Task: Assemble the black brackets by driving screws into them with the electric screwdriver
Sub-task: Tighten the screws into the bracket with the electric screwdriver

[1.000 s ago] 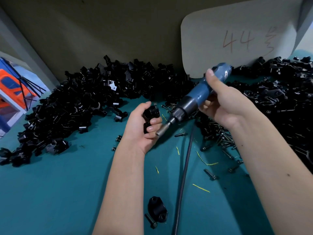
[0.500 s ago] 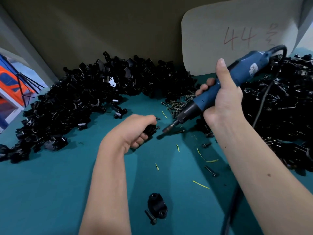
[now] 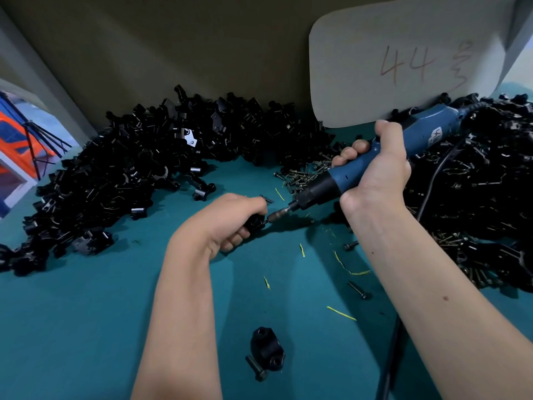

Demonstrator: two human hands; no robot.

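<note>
A lone black bracket (image 3: 268,349) lies nearest the camera on the teal table (image 3: 72,327), a loose screw (image 3: 255,368) touching its near-left edge and the tool's dark cable (image 3: 389,368) running off the frame's bottom edge to its right. Other single screws (image 3: 357,290) and yellow shreds (image 3: 341,313) dot the cloth between the forearms.

At centre, the left hand (image 3: 233,220) has its grip clamped round a small black bracket (image 3: 253,222), fingers curled under and the part pressed low against the table. The right hand (image 3: 375,174), farther back and to the right, has its grip wrapped on the blue electric screwdriver (image 3: 375,166), thumb laid along the top of the barrel.

The tool's long axis slants from upper right down to lower left, and its bit (image 3: 278,216) meets the held bracket on that bracket's right face, so the work lies down and to the left of the driving hand. The screw being driven is too small to make out; by its look, the drive is under way, and it depends on the bit staying in line with that slant while the left hand braces against the push.

Beyond the hands, a scatter of brassy screws (image 3: 302,176) sits just behind the tool's nose. Heaps of black brackets (image 3: 129,168) ring the back of the table, left and right, below a pale card (image 3: 403,59) marked "44".
</note>
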